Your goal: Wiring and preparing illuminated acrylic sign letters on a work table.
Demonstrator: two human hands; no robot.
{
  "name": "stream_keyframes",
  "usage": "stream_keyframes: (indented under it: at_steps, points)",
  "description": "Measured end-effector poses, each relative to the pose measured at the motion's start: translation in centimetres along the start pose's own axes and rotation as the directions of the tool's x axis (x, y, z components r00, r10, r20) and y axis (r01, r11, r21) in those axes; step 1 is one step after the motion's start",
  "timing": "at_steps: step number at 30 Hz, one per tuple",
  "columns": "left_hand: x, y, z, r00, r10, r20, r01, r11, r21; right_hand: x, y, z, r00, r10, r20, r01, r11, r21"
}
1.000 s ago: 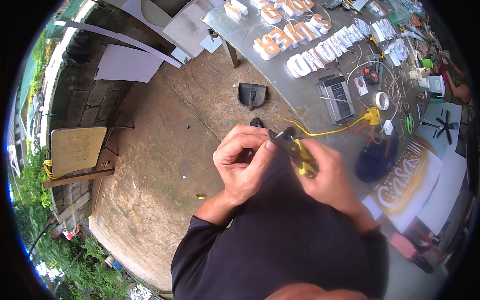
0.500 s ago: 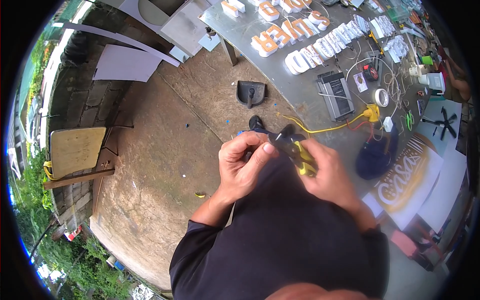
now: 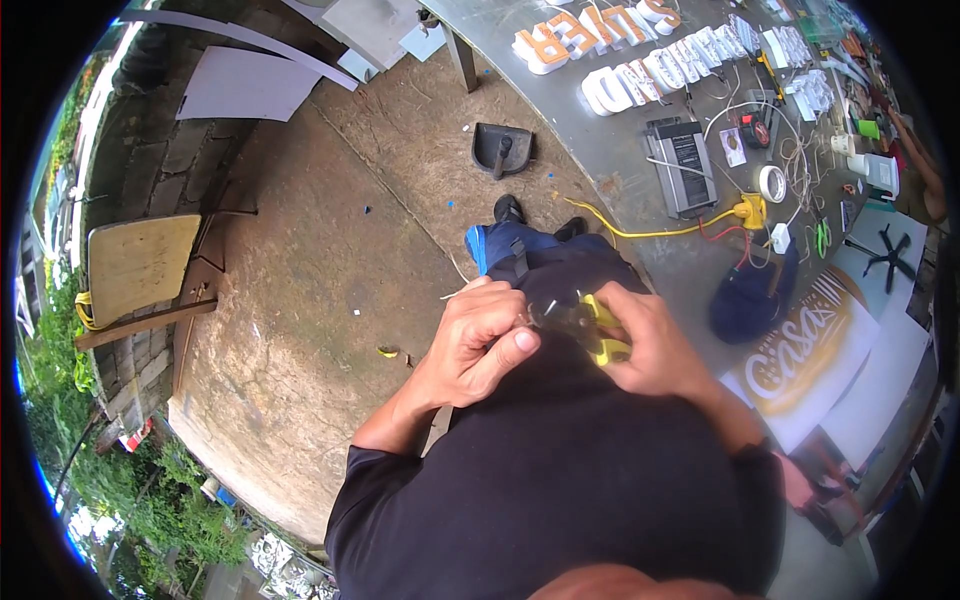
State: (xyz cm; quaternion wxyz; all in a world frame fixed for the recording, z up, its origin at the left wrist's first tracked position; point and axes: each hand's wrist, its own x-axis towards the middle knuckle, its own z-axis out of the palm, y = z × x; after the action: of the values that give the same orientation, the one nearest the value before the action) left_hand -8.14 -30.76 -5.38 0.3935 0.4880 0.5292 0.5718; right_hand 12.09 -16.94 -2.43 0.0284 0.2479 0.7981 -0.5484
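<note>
Metal pliers (image 3: 600, 312) with curved yellow handles (image 3: 609, 351) are held before a dark cloth shirt (image 3: 610, 460). The rough, stained concrete floor (image 3: 290, 320) is bordered by a smooth grey table (image 3: 625, 180) and a block wall (image 3: 165, 180). The pliers are gripped by the right hand (image 3: 652, 342); a thin pale strand (image 3: 460, 293) is pinched in the curled left hand (image 3: 475, 345).

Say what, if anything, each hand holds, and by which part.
Right hand: a plier-like dark metal tool with yellow handles, gripped by those handles. Left hand: a thin, pale, wire-like strand shows beside it; whether held cannot be told.
</note>
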Motion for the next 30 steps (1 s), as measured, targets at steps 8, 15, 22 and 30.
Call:
stream_keyframes:
  at_steps: [8, 15, 22, 30]
  points:
    - [-3.4, -0.4, 0.1, 0.962, 0.239, -0.128, -0.219, 0.964, 0.152, 0.8, -0.9, 0.6, 0.987, -0.03, 0.16, 0.022, 0.999, 0.049]
    - [-4.2, 0.5, -0.3, 0.937, 0.265, -0.229, -0.239, 0.961, 0.137, 1.1, -1.8, 1.5, 0.995, -0.01, 0.102, -0.009, 0.983, 0.183]
    - [-10.1, -2.8, -3.7, 0.797, -0.033, -0.603, -0.088, 0.981, -0.171, 1.6, -3.1, 0.9, 0.996, 0.082, -0.036, -0.08, 0.995, 0.053]
    - [-3.5, 1.5, -3.1, 0.863, 0.002, -0.506, -0.029, 0.999, -0.046, 4.0, -4.3, 2.5, 0.997, -0.078, 0.017, 0.08, 0.964, -0.255]
